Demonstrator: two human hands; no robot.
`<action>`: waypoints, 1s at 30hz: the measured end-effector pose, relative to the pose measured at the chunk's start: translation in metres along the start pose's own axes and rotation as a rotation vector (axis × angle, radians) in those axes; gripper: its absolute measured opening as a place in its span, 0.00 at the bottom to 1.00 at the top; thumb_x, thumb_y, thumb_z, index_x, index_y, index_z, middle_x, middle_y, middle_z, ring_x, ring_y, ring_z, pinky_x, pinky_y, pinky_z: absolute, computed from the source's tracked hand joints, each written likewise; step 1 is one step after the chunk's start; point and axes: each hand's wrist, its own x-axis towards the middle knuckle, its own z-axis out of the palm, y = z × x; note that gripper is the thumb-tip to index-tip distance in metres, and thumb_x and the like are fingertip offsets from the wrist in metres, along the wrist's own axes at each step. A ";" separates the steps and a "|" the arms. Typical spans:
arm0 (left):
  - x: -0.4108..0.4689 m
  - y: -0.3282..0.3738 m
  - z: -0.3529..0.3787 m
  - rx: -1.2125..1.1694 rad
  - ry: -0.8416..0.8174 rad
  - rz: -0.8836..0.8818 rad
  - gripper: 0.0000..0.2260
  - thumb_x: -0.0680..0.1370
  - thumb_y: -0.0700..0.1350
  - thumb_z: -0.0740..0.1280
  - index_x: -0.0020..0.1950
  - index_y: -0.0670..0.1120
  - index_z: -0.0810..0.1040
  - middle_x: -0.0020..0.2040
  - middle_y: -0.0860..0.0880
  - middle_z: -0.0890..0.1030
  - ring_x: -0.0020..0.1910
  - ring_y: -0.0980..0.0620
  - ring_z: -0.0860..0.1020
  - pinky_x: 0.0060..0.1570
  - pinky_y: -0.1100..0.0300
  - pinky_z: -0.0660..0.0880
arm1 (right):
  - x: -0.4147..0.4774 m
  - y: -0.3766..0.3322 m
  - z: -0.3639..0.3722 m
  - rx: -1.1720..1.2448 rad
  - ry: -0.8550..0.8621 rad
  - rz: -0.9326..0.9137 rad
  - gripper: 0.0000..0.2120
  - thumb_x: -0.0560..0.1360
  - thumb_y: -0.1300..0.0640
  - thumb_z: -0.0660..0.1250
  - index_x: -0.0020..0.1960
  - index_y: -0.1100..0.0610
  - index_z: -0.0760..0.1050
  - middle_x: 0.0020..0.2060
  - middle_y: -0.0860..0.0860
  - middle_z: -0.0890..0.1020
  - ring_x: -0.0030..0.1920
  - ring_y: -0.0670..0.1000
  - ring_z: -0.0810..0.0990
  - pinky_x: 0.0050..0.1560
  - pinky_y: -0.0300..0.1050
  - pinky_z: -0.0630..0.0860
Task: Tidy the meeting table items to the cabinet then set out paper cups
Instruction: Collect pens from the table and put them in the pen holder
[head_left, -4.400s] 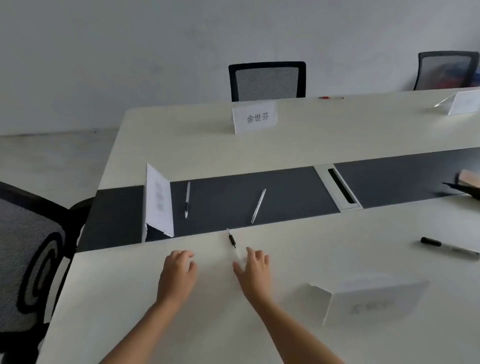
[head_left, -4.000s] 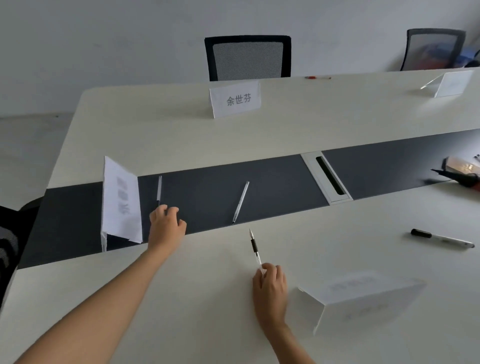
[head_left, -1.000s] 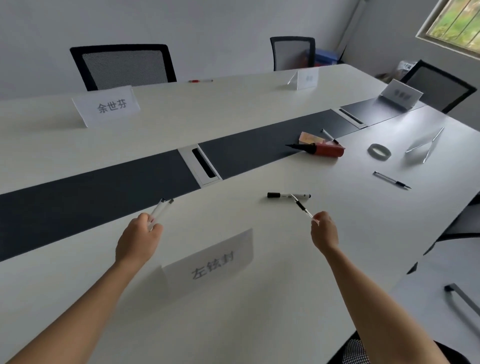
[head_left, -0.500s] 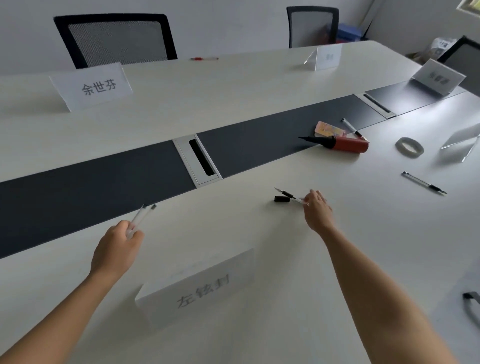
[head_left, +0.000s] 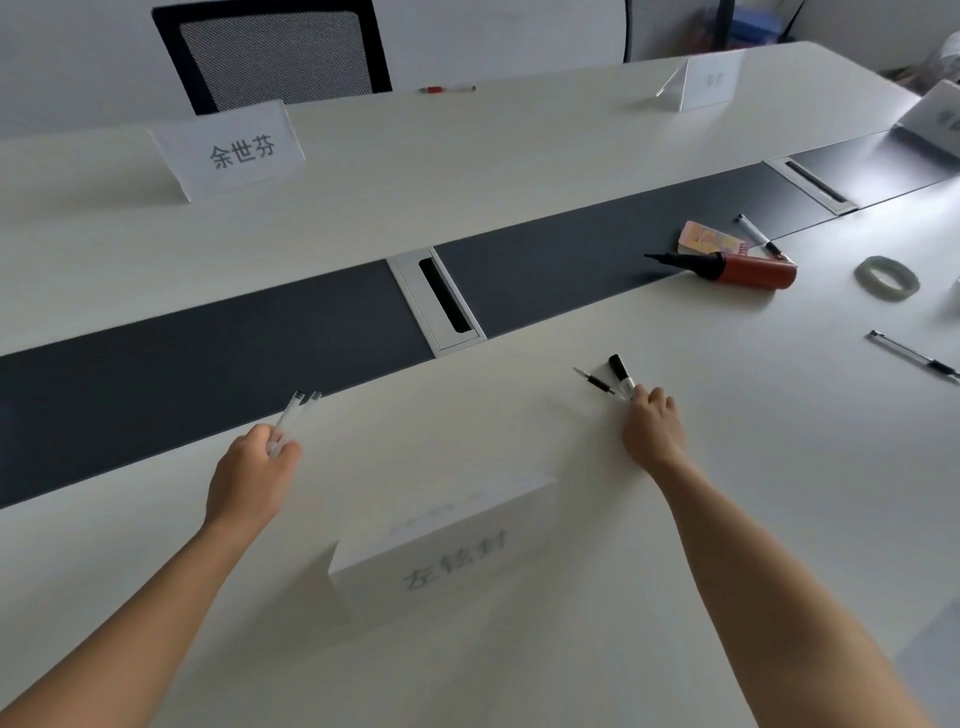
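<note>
My left hand (head_left: 248, 475) grips two clear pens (head_left: 298, 410) that stick up and forward from the fist, above the white meeting table (head_left: 519, 145). My right hand (head_left: 652, 428) grips a thin black-tipped pen (head_left: 595, 382) and a black-capped marker (head_left: 621, 374) together, just above the tabletop. A white name card (head_left: 447, 553) stands between my forearms. Further right lie a red hand pump (head_left: 743, 270), a coloured card (head_left: 709, 241), a tape roll (head_left: 887, 277) and two more pens (head_left: 914, 358) (head_left: 756, 236).
A dark strip (head_left: 208, 353) runs along the table's middle, with silver cable slots (head_left: 441, 306). Name cards (head_left: 234, 148) (head_left: 706, 80) stand on the far side, near a red pen (head_left: 447, 89). A mesh chair (head_left: 275, 52) is behind the table.
My right hand, which held one pen, has closed on the black-capped marker too and lifted its capped end off the table. The left hand still holds its two pens.
</note>
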 end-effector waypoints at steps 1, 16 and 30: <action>-0.002 -0.001 -0.002 -0.005 0.003 -0.001 0.11 0.75 0.40 0.59 0.33 0.42 0.63 0.32 0.45 0.68 0.32 0.44 0.66 0.30 0.56 0.60 | -0.004 -0.003 0.000 0.023 -0.006 0.017 0.18 0.71 0.71 0.51 0.61 0.68 0.63 0.57 0.67 0.69 0.58 0.65 0.67 0.57 0.56 0.66; -0.085 -0.043 -0.081 -0.229 0.056 -0.066 0.09 0.74 0.45 0.58 0.47 0.39 0.70 0.42 0.43 0.74 0.41 0.42 0.69 0.34 0.55 0.63 | -0.135 -0.068 -0.052 0.706 0.168 0.163 0.09 0.73 0.60 0.54 0.49 0.63 0.67 0.44 0.62 0.74 0.44 0.61 0.73 0.42 0.48 0.66; -0.231 -0.222 -0.191 -0.525 0.245 -0.213 0.13 0.76 0.42 0.60 0.59 0.41 0.66 0.45 0.42 0.73 0.42 0.43 0.70 0.41 0.54 0.64 | -0.382 -0.231 0.005 0.904 -0.117 -0.192 0.13 0.69 0.63 0.64 0.32 0.54 0.62 0.27 0.53 0.67 0.30 0.52 0.64 0.32 0.48 0.64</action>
